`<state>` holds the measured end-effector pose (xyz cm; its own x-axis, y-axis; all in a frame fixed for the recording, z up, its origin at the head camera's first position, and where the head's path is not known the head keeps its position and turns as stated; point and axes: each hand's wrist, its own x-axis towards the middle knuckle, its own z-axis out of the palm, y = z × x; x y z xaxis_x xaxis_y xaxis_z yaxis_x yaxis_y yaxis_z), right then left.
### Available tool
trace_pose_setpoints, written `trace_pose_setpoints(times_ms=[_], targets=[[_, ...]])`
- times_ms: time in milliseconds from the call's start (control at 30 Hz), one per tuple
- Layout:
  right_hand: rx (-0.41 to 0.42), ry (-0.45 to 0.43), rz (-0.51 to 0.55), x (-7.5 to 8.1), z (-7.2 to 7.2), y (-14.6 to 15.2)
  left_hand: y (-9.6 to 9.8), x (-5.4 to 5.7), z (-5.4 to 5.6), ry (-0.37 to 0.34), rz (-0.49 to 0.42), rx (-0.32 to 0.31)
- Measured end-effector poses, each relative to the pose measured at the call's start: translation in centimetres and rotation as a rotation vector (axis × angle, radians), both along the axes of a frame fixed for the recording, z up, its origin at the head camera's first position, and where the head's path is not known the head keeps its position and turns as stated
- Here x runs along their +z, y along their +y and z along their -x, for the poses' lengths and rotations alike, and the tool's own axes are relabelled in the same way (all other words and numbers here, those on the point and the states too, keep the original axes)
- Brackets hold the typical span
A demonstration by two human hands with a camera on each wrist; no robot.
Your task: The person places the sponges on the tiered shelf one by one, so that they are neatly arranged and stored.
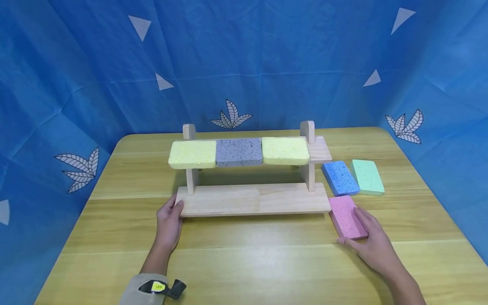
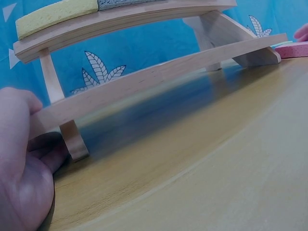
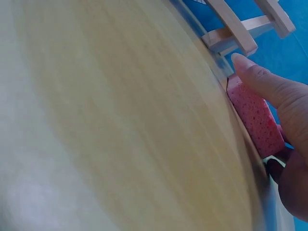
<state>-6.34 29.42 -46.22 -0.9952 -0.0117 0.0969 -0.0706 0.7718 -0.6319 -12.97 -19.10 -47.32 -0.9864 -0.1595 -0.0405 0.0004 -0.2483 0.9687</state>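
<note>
A two-tier wooden rack stands on the table. My left hand grips the left end of its lower board, thumb on top and fingers beneath, as the left wrist view shows. To the right of the rack, a pink sponge lies by the lower board's right corner. My right hand holds this sponge between thumb and fingers at its near and right edges. Along the upper board sit a yellow sponge, a grey sponge and another yellow sponge, side by side.
Behind the pink sponge lie a blue sponge and a light green sponge, close together on the wooden table. A blue cloth with leaf and triangle prints hangs around the table's back and sides.
</note>
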Motion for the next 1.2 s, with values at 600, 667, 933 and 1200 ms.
trace_pose_setpoints(times_ms=[600, 667, 933, 1200], targets=[[-0.115, -0.102, -0.012, 0.0, -0.7, 0.1, 0.0, 0.0, 0.0, 0.013, 0.003, 0.002], [-0.125, -0.120, -0.006, 0.0, -0.8, 0.2, 0.0, 0.1, 0.0, 0.011, 0.002, 0.002], [-0.150, -0.120, 0.009, 0.2, -1.0, 0.5, 0.1, 0.2, 0.0, 0.013, 0.003, 0.001], [-0.172, -0.083, 0.025, 0.3, -1.1, 0.8, 0.1, 0.1, 0.0, 0.014, 0.014, 0.008]])
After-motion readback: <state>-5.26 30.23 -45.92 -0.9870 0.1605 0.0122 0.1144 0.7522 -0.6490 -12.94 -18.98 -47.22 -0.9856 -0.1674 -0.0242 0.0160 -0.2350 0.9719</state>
